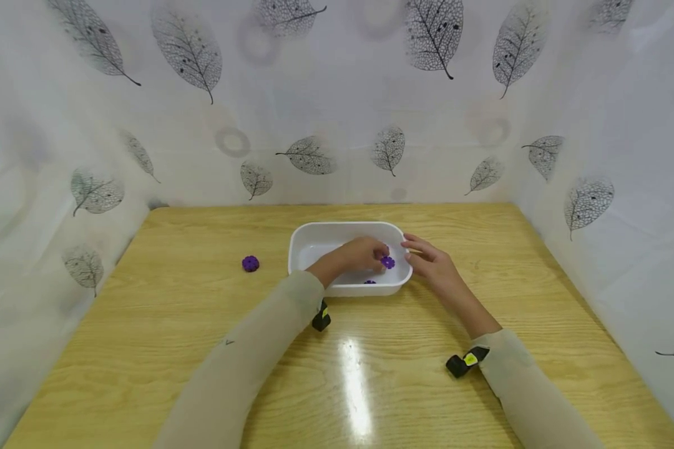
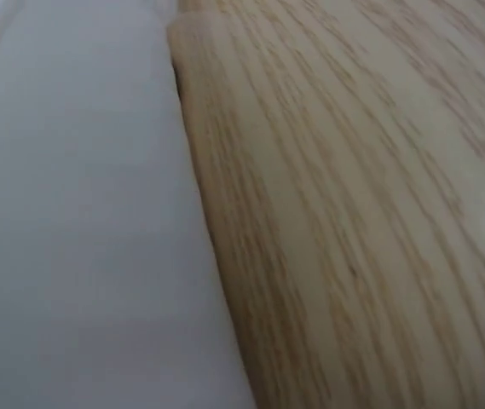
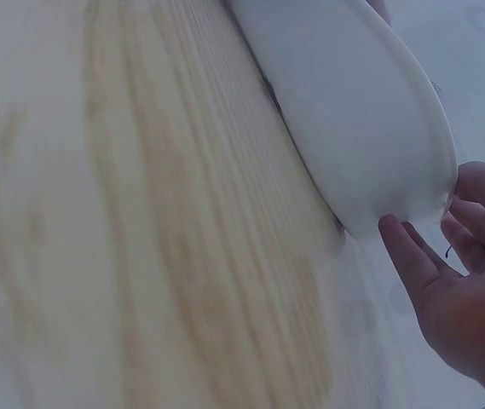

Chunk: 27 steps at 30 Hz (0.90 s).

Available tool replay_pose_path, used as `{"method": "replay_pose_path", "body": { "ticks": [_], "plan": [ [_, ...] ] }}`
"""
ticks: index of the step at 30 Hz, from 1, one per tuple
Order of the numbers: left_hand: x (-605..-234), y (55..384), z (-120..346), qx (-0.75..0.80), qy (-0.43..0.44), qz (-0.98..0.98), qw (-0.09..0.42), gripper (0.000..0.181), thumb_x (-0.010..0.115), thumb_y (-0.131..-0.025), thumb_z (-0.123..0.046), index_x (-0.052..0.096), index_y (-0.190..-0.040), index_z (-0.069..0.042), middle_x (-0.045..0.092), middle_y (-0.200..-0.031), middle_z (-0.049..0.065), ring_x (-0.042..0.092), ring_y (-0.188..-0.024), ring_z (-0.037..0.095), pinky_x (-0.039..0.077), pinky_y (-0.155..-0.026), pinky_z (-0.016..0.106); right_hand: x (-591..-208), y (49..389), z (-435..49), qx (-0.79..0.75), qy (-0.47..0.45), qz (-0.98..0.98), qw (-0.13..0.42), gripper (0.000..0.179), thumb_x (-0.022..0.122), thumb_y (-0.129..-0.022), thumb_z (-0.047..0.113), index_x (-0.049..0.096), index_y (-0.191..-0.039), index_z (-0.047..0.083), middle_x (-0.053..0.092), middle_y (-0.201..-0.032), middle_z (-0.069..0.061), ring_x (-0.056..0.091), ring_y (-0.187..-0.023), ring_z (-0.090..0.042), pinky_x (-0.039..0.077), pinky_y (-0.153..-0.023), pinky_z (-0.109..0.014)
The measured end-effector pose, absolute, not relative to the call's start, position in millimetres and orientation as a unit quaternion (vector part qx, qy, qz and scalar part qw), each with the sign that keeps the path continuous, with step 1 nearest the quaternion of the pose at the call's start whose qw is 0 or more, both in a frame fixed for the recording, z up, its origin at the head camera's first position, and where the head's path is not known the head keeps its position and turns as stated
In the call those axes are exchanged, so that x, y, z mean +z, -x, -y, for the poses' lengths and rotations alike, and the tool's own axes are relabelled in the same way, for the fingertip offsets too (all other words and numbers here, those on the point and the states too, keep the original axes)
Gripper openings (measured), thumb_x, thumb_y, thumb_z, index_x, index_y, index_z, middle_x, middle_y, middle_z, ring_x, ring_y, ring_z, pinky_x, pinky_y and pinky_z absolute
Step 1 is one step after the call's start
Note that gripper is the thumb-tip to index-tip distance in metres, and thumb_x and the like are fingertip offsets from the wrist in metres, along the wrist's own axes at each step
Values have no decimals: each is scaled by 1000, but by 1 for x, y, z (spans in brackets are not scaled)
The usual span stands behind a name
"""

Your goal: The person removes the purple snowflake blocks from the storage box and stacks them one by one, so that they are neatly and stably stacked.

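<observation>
Reaching into the white plastic box point(image 1: 314, 242), my left hand point(image 1: 362, 254) has its thumb and fingers curled at a purple flower-shaped piece point(image 1: 389, 262), pinching its near edge. Another purple piece point(image 1: 369, 282) shows partly behind the box's front wall. At the right end of the box, my right hand point(image 1: 435, 268) holds the rim. The right wrist view shows that hand's thumb point(image 3: 412, 256) against the outer wall of the box point(image 3: 361, 119) and its fingers at the rim. The left hand is hidden in its own wrist view by the box wall point(image 2: 80, 213).
A small round purple flower-shaped piece point(image 1: 251, 264), thick like a stack, lies on the wooden table point(image 1: 202, 312) left of the box. Behind and at both sides hangs a white leaf-print curtain point(image 1: 342, 118). Each wrist carries a small black camera point(image 1: 321, 317).
</observation>
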State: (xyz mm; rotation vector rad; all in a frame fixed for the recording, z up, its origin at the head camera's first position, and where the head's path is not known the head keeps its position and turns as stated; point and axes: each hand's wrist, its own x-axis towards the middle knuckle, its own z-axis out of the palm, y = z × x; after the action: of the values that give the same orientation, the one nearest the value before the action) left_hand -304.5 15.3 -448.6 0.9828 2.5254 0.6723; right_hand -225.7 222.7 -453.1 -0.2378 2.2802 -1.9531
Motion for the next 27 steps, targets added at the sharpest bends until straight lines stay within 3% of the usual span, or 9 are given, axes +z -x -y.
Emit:
{"method": "replay_pose_path", "body": {
  "ticks": [7, 16, 22, 27],
  "plan": [
    [-451, 302, -14, 248, -329, -893, 182, 32, 72, -86, -28, 66, -114, -16, 65, -99, -5, 58, -94, 10, 45, -90, 27, -457, 226, -224, -638, 89, -763, 58, 49, 61, -94, 33, 53, -135, 9, 36, -151, 6, 44, -131, -27, 49, -93, -27],
    [-450, 300, -15, 256, -320, -895, 176, 31, 74, -84, -25, 59, -109, -16, 62, -105, -2, 57, -98, 12, 46, -91, 27, -439, 218, -218, -651, 80, -751, 75, 45, 58, -97, 19, 49, -137, 2, 33, -153, 0, 42, -132, -28, 49, -93, -27],
    [-448, 301, -13, 246, -310, -900, 183, 32, 73, -85, -28, 57, -111, -19, 60, -96, -4, 57, -88, 11, 46, -80, 26, -432, 214, -215, -647, 75, -755, 76, 44, 57, -97, 18, 48, -137, 1, 34, -153, 0, 43, -131, -28, 49, -94, -30],
    [-445, 303, -11, 259, -319, -890, 198, 37, 73, -84, -26, 59, -116, -15, 61, -98, -2, 57, -91, 13, 47, -82, 26, -433, 215, -215, -651, 79, -752, 72, 45, 57, -97, 17, 48, -136, -1, 33, -153, -3, 42, -132, -29, 49, -94, -29]
  ]
}}
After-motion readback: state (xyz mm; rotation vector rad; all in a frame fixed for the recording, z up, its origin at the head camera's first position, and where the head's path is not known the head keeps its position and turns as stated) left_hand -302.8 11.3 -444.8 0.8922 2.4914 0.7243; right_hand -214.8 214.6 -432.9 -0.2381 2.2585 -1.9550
